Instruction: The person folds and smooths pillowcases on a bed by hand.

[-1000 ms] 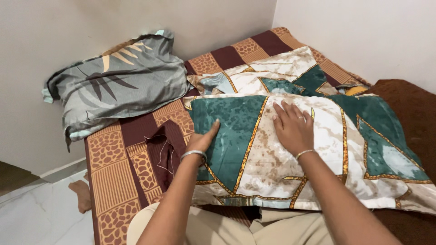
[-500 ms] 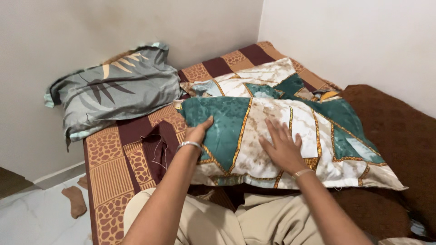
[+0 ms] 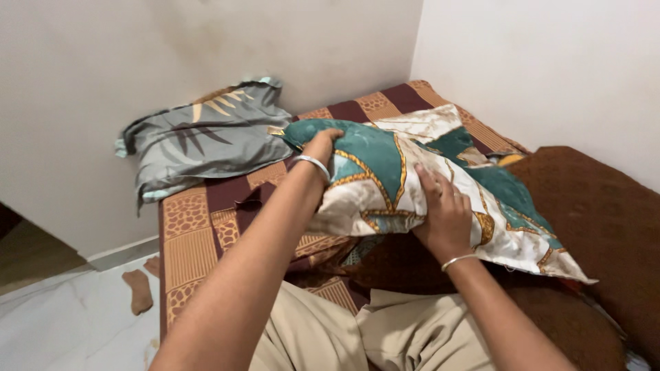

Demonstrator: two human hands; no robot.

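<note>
A pillow point(image 3: 385, 175) in a green, cream and gold patterned cover is lifted off the bed, tilted with its far left end raised. My left hand point(image 3: 322, 145) grips that raised far corner from above. My right hand point(image 3: 443, 213) clutches the near edge of the same pillow, fingers spread over the top and thumb underneath. A second pillow point(image 3: 440, 130) with the same pattern lies flat behind it, partly hidden. Both wrists wear thin bangles.
A grey leaf-print pillow point(image 3: 203, 141) leans on the wall at the bed's far left. The bed sheet point(image 3: 189, 230) is brown and orange, with a dark rag on it. A brown blanket point(image 3: 605, 220) covers the right side. Walls enclose the back and right; the tiled floor point(image 3: 69, 323) lies left.
Both hands went from pressing flat on the pillow to gripping it. The pillow has come up off the bed, its left end swung upward and away from me.
</note>
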